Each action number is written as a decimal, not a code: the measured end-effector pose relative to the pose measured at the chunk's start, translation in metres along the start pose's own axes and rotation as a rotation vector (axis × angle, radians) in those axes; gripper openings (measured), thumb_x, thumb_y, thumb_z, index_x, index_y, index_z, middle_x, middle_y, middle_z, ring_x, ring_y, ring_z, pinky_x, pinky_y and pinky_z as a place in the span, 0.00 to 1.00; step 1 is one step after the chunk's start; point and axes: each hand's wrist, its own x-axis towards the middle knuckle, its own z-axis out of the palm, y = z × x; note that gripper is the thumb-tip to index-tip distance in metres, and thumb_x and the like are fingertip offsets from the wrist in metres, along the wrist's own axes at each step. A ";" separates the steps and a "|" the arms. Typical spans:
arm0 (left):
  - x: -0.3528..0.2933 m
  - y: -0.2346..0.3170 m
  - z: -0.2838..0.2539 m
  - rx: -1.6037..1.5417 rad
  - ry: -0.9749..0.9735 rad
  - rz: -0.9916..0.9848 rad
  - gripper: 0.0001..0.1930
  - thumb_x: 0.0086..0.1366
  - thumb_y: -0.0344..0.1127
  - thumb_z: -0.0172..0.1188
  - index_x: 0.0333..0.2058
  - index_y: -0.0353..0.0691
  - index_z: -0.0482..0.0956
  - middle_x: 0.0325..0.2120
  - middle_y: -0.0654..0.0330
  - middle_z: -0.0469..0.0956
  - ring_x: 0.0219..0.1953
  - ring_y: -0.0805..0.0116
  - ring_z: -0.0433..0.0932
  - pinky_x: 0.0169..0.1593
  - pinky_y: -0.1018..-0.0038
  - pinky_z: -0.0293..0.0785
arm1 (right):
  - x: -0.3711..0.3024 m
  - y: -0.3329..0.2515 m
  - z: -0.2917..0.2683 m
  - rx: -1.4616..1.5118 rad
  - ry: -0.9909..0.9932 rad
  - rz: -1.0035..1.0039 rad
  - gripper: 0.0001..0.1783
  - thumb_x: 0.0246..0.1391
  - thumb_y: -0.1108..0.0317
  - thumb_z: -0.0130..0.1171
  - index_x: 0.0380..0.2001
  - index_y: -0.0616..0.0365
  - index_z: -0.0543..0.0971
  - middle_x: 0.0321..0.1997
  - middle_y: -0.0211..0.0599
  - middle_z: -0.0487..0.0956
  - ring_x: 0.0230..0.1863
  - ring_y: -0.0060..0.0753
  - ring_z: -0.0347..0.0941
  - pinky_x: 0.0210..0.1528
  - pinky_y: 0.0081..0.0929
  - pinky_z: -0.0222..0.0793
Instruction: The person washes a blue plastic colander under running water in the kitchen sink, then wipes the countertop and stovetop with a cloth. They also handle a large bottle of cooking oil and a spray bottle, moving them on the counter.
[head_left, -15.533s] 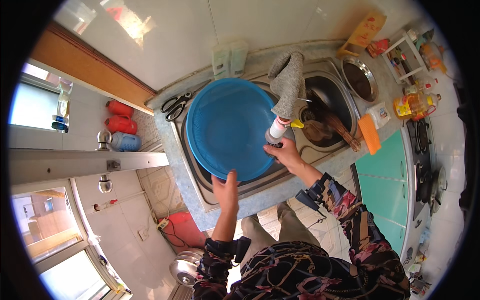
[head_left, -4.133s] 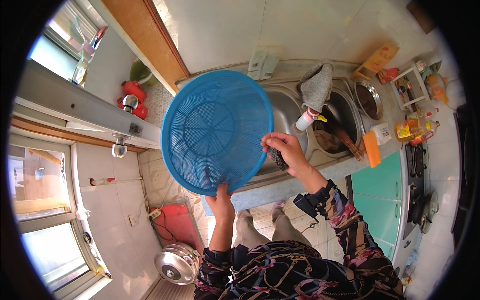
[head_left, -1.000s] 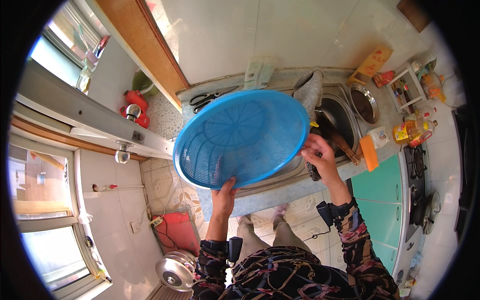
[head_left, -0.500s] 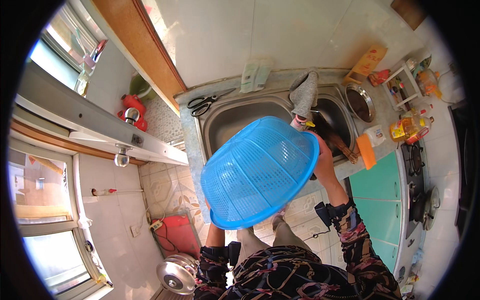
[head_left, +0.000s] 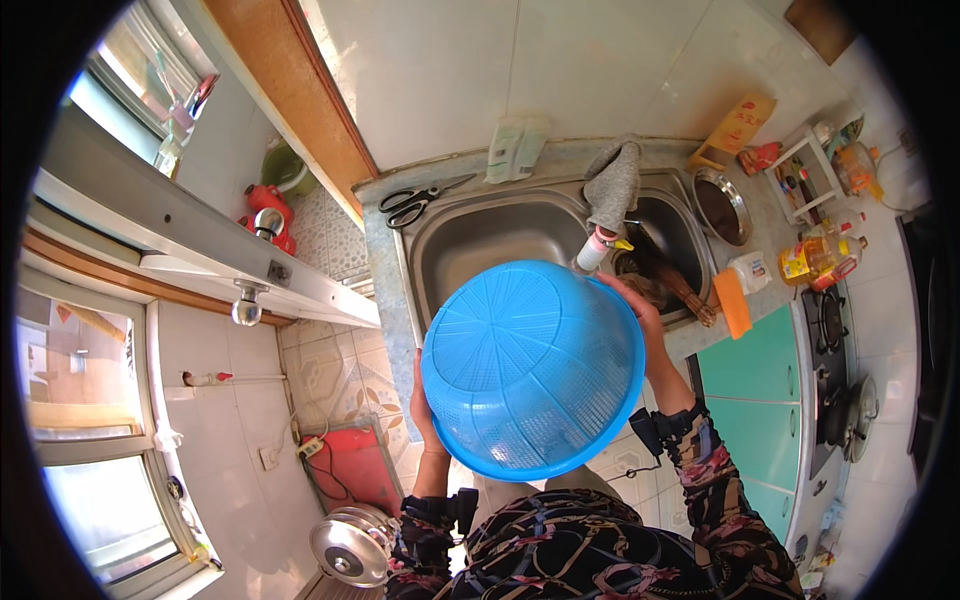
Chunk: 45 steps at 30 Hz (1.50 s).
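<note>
A blue plastic colander (head_left: 530, 370) is tipped between my two hands, its ribbed, perforated underside facing up and away from me. My left hand (head_left: 424, 412) grips the rim at the left, fingers partly hidden behind it. At the upper right of the rim, my right hand (head_left: 640, 305) is closed on it, with some fingers out of sight. The colander overlaps the near edge of the steel double sink (head_left: 480, 245). Just beyond it stands the tap (head_left: 592, 252) with a pink and white spout end, and a grey cloth (head_left: 612, 185) draped over it.
Black-handled scissors (head_left: 410, 205) lie left of the sink. A brush-like brown bundle (head_left: 680, 285) rests in the smaller basin. A steel bowl (head_left: 722, 205), an orange cloth (head_left: 733, 305) and oil bottles (head_left: 810, 262) occupy the right counter. A metal-knobbed door (head_left: 210, 245) stands at left.
The colander has come slightly toward me and turned, so its round base now shows more. More of the tap and the smaller basin is visible. Both hands keep their hold.
</note>
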 end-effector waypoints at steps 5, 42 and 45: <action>-0.009 -0.005 0.009 0.243 0.114 0.181 0.24 0.68 0.30 0.49 0.61 0.35 0.58 0.58 0.52 0.63 0.58 0.59 0.65 0.61 0.65 0.64 | -0.001 0.012 -0.004 0.059 0.043 0.166 0.22 0.55 0.72 0.59 0.53 0.65 0.70 0.43 0.40 0.80 0.40 0.23 0.75 0.44 0.21 0.71; -0.015 0.026 0.072 0.436 0.488 0.046 0.22 0.63 0.26 0.50 0.56 0.30 0.59 0.49 0.48 0.68 0.42 0.53 0.78 0.38 0.61 0.84 | 0.097 0.313 -0.024 -1.731 -0.827 0.213 0.28 0.49 0.76 0.49 0.56 0.58 0.65 0.70 0.48 0.49 0.58 0.56 0.67 0.55 0.46 0.66; -0.010 0.026 0.072 0.444 0.499 0.044 0.22 0.63 0.26 0.50 0.55 0.30 0.58 0.49 0.48 0.68 0.42 0.52 0.78 0.38 0.61 0.84 | 0.094 0.358 -0.041 -1.791 -0.908 0.155 0.31 0.48 0.77 0.50 0.59 0.59 0.61 0.71 0.48 0.46 0.58 0.56 0.67 0.55 0.46 0.66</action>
